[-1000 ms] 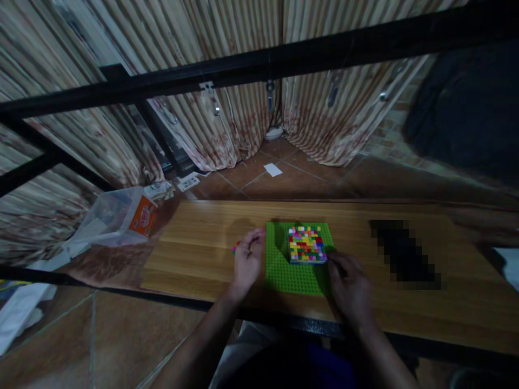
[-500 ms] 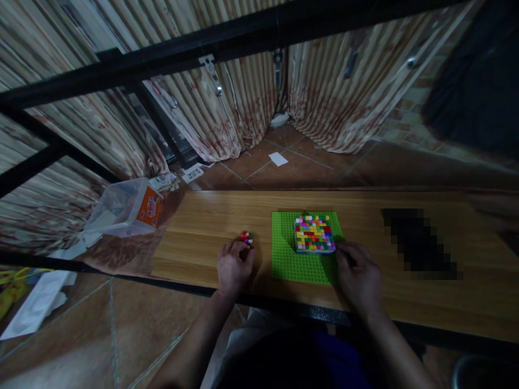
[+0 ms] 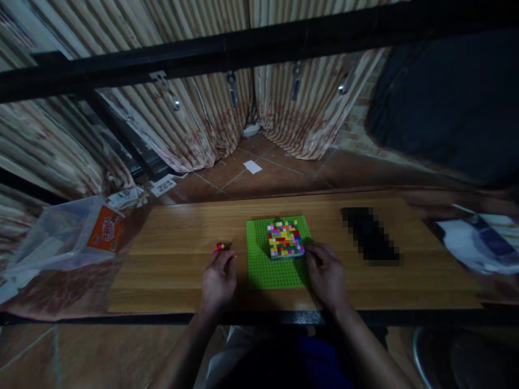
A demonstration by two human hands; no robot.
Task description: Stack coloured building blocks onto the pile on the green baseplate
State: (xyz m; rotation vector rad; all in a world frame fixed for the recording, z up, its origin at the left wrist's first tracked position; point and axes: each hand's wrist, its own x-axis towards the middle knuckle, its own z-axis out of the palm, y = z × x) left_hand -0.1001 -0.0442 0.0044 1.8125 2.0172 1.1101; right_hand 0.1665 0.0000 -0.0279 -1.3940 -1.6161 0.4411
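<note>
Multicoloured brick block (image 3: 285, 239) sat on the far right part of the green baseplate (image 3: 263, 267) | my right hand (image 3: 326, 275) rested at the plate's right edge, fingers curled, just beside the block | my left hand (image 3: 219, 279) lay loosely closed on the wooden table (image 3: 170, 259), grip unclear, near a small brick cluster (image 3: 221, 247)

A dim room in a home: striped curtains (image 3: 190, 119) hang to a terracotta tile floor (image 3: 267, 175), beyond a wooden worktop (image 3: 170, 259) under a black frame (image 3: 243, 46).
</note>
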